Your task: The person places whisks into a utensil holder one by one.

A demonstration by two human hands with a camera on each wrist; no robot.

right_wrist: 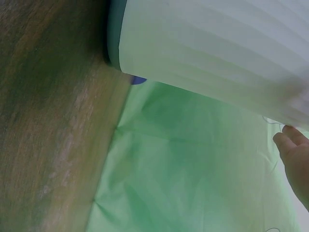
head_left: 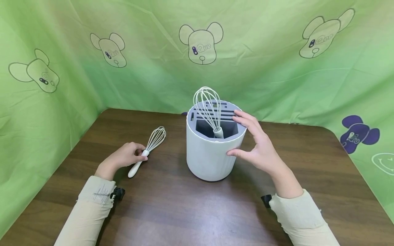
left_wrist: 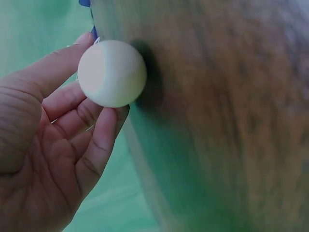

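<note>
On the left, a small white whisk lies slantwise low over the table, its wire loops pointing away. My left hand pinches its handle just below the wires. The rounded handle end faces the left wrist view and hides the rest of the whisk. A white ribbed utensil holder with a grey slotted top stands in the middle. Another whisk sits handle-down in its large compartment. My right hand rests spread on the holder's right side, fingertips on the top and thumb against the front wall.
The brown wooden table has rounded back corners. A green cloth with printed bear heads hangs close behind it and along both sides. The holder stands near the back edge.
</note>
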